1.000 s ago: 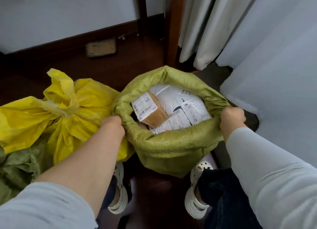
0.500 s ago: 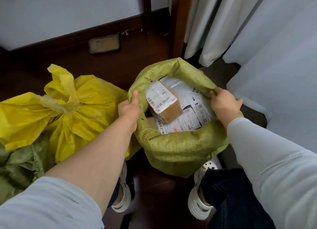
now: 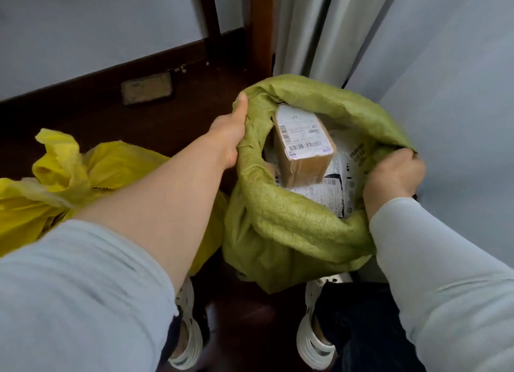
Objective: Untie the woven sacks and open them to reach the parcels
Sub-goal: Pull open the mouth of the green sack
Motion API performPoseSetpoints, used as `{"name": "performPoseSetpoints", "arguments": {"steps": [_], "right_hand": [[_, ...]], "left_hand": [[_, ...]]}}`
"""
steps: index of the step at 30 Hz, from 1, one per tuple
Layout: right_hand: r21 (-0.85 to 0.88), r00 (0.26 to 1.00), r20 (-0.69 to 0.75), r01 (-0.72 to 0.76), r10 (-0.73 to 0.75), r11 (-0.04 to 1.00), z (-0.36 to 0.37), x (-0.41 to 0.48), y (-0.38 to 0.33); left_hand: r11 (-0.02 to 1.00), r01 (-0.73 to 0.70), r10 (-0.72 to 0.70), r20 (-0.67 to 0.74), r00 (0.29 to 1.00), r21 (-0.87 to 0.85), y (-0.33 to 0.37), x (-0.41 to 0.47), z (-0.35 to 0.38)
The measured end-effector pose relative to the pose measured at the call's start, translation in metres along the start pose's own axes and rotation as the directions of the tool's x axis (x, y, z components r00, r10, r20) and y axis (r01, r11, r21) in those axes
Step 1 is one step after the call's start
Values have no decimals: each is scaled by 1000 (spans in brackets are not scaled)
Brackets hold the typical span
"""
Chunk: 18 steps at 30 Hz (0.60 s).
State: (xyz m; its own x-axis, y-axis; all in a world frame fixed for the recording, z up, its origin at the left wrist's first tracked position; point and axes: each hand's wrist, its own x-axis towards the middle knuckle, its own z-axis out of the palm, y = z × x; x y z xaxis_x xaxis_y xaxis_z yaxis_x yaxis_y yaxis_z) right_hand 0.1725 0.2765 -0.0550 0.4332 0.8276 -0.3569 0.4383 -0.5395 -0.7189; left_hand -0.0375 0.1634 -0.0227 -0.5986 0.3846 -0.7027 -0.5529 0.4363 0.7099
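A green woven sack (image 3: pixel 294 221) stands open on the dark floor between my feet, its rim rolled down. My left hand (image 3: pixel 230 133) grips the rim on the left side, thumb up along the cloth. On the right side my right hand (image 3: pixel 392 174) clutches the rim, fingers curled over it. Inside lies a brown cardboard parcel (image 3: pixel 303 146) with a white barcode label, on top of white plastic mailers (image 3: pixel 339 185). A yellow woven sack (image 3: pixel 64 177) sits to the left, its neck still bunched and tied.
Pale curtains (image 3: pixel 319 29) hang behind and right of the green sack, next to a wooden post (image 3: pixel 261 23). A dark skirting board and a small flat plate (image 3: pixel 147 87) lie by the wall. My white clogs (image 3: pixel 311 344) stand below the sack.
Both hands have shifted further round the green sack's rim and pulled it wider and lower. The brown parcel now shows more fully. The view has swung right, so less of the yellow sack shows.
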Motion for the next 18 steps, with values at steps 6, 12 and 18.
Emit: {"name": "performPoseSetpoints", "arguments": {"steps": [6,12,18], "right_hand": [[-23,987,146,-64,66,998,17,-6,15],[-302,913,90,406,-398,863,20,-26,-1],[-290,338,587,936,-736,199,35,-52,-20]], "left_hand": [[906,6,100,-229,968,424,-31,10,-17],[598,-358,661,-189,726,717,-56,-20,-34],[567,-227,408,-31,912,792,-59,-21,-44]]}}
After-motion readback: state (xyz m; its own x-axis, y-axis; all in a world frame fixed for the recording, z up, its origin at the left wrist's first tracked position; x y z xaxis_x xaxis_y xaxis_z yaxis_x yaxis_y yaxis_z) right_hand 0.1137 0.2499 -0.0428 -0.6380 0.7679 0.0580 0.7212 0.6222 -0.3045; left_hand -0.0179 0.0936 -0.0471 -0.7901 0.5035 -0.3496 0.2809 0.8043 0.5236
